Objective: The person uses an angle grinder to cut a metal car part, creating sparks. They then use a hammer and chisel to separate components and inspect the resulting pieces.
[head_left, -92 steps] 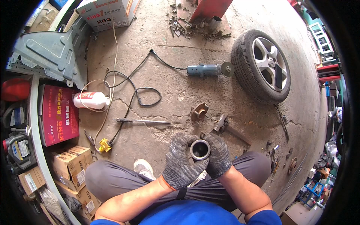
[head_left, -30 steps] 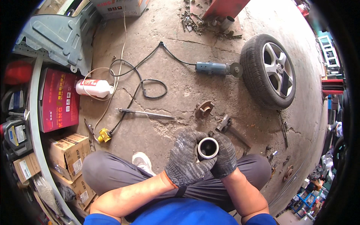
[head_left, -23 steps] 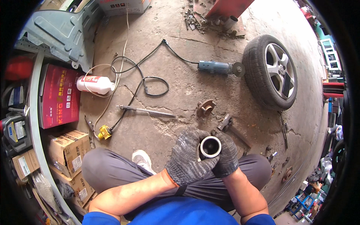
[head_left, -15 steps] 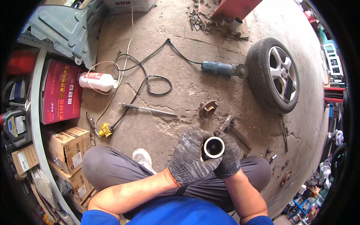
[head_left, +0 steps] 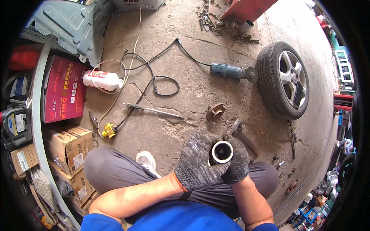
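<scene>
Over my lap, a metal sleeve [head_left: 230,155] with a bright round rim and a dark hollow inside points its open end up at me. My left hand [head_left: 198,162], in a grey knitted glove with an orange cuff, wraps its left side. Around its right side closes my right hand [head_left: 237,163], gloved the same way. The sleeve's lower part is hidden by the gloves. Just beyond my hands a hammer [head_left: 243,139] lies on the floor, and a rusty hub flange [head_left: 216,112] rests farther out.
An angle grinder [head_left: 228,71] lies ahead with its black cable looping left. A wheel [head_left: 283,79] leans at the right. Left are a long thin rod [head_left: 156,111], a white bottle [head_left: 103,80], a yellow socket [head_left: 109,130] and a shelf [head_left: 42,115] with boxes.
The view has shifted slightly, so the floor items sit a little farther right. Both hands keep their hold on the sleeve, with hardly any movement.
</scene>
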`<control>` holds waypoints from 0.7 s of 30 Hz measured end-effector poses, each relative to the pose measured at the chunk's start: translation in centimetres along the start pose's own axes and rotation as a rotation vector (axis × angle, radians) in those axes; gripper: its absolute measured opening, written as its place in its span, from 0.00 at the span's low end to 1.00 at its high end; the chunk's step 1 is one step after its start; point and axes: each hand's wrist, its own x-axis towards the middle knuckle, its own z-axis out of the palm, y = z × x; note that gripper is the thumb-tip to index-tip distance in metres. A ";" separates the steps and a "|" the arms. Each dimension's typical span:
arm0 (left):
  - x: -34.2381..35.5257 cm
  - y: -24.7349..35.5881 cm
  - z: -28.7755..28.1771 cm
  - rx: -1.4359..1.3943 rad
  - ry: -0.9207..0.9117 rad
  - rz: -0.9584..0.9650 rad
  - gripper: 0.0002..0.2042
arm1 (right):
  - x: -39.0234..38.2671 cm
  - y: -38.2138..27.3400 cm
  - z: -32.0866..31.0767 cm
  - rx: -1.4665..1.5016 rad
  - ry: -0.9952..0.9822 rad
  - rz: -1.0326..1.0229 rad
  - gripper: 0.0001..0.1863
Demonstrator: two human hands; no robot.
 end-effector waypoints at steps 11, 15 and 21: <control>0.0 0.1 0.2 -0.024 0.013 -0.022 0.24 | 0.0 0.1 0.1 0.045 0.071 -0.045 0.15; 0.0 0.2 0.2 -0.028 0.026 -0.024 0.24 | 0.3 -0.2 -0.1 -0.023 0.050 -0.092 0.15; -0.1 0.0 0.2 -0.022 0.002 -0.026 0.24 | 0.1 -0.1 -0.2 -0.053 0.037 -0.111 0.15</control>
